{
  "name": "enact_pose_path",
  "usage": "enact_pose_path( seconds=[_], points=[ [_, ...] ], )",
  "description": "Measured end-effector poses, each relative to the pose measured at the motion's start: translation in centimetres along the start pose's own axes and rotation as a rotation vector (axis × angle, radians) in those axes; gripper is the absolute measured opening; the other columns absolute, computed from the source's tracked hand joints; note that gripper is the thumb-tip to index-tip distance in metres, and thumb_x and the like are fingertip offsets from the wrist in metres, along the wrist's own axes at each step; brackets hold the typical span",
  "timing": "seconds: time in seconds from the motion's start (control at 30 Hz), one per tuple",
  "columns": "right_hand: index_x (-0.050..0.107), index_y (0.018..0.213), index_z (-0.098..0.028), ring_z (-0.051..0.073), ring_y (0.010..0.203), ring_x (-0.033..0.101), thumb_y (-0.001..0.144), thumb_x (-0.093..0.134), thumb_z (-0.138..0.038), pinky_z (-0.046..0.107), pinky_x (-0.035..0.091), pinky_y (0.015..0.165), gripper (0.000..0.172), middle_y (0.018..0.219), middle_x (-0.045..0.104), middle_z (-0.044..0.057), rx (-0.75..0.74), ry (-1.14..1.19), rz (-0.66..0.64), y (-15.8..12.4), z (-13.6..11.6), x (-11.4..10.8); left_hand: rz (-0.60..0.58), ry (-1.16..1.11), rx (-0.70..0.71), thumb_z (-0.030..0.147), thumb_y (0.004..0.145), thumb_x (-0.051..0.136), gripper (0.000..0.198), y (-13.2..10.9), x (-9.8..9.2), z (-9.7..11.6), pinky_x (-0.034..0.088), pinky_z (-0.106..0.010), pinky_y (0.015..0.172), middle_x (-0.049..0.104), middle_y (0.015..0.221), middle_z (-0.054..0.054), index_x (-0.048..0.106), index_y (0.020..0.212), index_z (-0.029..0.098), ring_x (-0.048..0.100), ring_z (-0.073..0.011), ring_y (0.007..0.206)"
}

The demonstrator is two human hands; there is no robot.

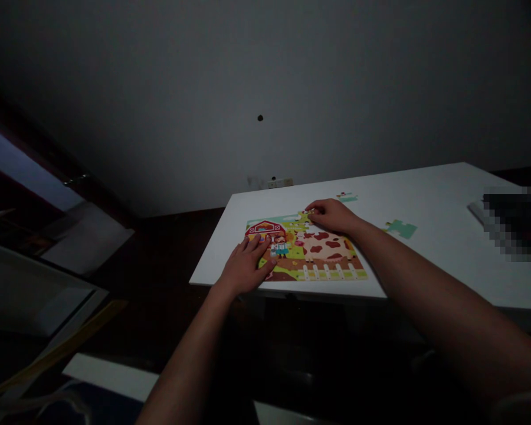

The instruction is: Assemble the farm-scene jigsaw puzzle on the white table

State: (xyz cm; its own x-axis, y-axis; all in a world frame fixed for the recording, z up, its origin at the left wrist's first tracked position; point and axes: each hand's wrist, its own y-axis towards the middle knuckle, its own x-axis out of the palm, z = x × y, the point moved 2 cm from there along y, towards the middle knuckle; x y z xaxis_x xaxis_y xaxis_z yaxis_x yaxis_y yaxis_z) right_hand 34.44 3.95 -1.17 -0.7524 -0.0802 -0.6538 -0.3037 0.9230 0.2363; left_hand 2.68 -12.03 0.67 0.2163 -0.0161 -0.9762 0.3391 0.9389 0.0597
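A farm jigsaw puzzle (287, 268), showing a red barn, a spotted cow and a white fence, lies near the front edge of the white table. My left hand (244, 265) rests on its left side with the fingers spread flat over the barn part. At the puzzle's upper edge, my right hand (331, 216) pinches a green puzzle piece (305, 219) between thumb and fingertips. That piece touches or overlaps the assembled part; whether it sits flush I cannot tell. The hand and wrist hide the puzzle's upper right corner.
Loose teal puzzle pieces (402, 228) lie right of my right forearm, and another loose piece (347, 197) lies farther back. A blurred-out dark object (517, 227) stands at the table's right end. Behind the white table (429, 195) rises a grey wall (265, 77) with a socket.
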Motion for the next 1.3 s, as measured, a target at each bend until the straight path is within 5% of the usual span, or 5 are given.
enact_pose_path(
  seconds=[0.17,0.33,0.6,0.9,1.3],
  points=[
    [0.087,0.117,-0.018,0.025,0.081,0.071,0.086,0.069,-0.034,0.036,0.051,0.076,0.039,0.094,0.082,0.011,0.007,-0.005,-0.009,-0.1,-0.2,-0.1,0.159,-0.2,-0.104,0.067,0.107,0.054,0.088,-1.0,-1.2,-3.3,0.031,-0.062,0.137,0.026,0.186,-0.015,0.029,0.179,0.023,0.029,-0.0371,0.171],
    [0.087,0.116,-0.017,0.024,0.077,0.069,0.088,0.069,-0.035,0.036,0.051,0.074,0.039,0.089,0.08,0.01,0.012,-0.015,0.006,-0.3,-0.3,-0.1,0.2,-0.279,-0.16,0.058,0.106,0.057,0.075,-1.9,-1.3,-5.6,0.037,-0.059,0.135,0.044,0.179,-0.014,0.046,0.171,0.024,0.045,-0.035,0.163],
    [0.086,0.119,-0.015,0.024,0.077,0.069,0.088,0.068,-0.037,0.036,0.05,0.072,0.042,0.091,0.081,0.011,0.027,-0.006,-0.002,-0.3,-0.2,-0.1,0.204,-0.164,0.009,0.05,0.104,0.061,0.052,-1.6,-1.6,-3.2,0.045,-0.057,0.129,0.068,0.156,-0.013,0.074,0.145,0.023,0.059,-0.0336,0.148],
    [0.086,0.119,-0.017,0.026,0.08,0.07,0.089,0.069,-0.037,0.039,0.052,0.076,0.04,0.093,0.081,0.012,-0.007,-0.028,0.0,-0.1,0.4,0.0,0.137,-0.146,0.084,0.045,0.103,0.062,0.053,-1.2,-1.4,-1.5,0.043,-0.057,0.131,0.065,0.161,-0.01,0.072,0.151,0.025,0.056,-0.0327,0.152],
    [0.087,0.117,-0.017,0.027,0.083,0.071,0.085,0.071,-0.035,0.038,0.052,0.077,0.04,0.094,0.082,0.013,-0.002,-0.014,-0.005,-0.1,0.1,-0.1,0.192,-0.091,0.183,0.032,0.098,0.069,0.053,-1.0,-0.8,-1.1,0.046,-0.059,0.127,0.067,0.16,-0.01,0.071,0.151,0.024,0.059,-0.033,0.149]
  ],
)
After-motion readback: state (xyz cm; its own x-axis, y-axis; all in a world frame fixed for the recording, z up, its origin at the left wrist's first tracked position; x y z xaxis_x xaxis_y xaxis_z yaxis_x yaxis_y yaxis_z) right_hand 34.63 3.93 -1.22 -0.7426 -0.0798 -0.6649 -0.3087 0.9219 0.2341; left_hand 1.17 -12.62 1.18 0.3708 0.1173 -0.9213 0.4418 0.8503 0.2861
